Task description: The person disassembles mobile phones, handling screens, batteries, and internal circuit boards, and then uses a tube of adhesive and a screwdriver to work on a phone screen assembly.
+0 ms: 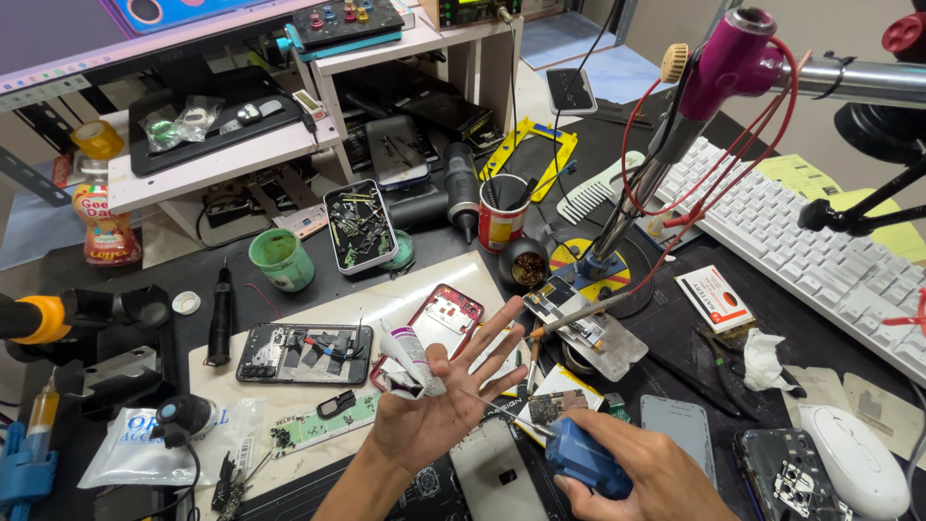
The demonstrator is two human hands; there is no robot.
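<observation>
My left hand (446,405) is raised palm up with the fingers spread, and a small crumpled white tube (408,359) with a purple band is pinched at its thumb side. My right hand (632,473) is closed around a blue-handled tool (584,461); its thin metal needle reaches towards the left palm. Just beyond the hands lie a red phone frame (446,316) and an opened black phone (304,352) on a pale mat (318,405). A circuit board (577,323) sits clamped in a clear holder, with a probe resting on it.
A green cup (282,259), a tin of small parts (359,227) and a red can of tools (503,214) stand behind the mat. A white keyboard (810,251), a mouse (854,458) and a magenta-headed arm (733,53) with red wires fill the right side.
</observation>
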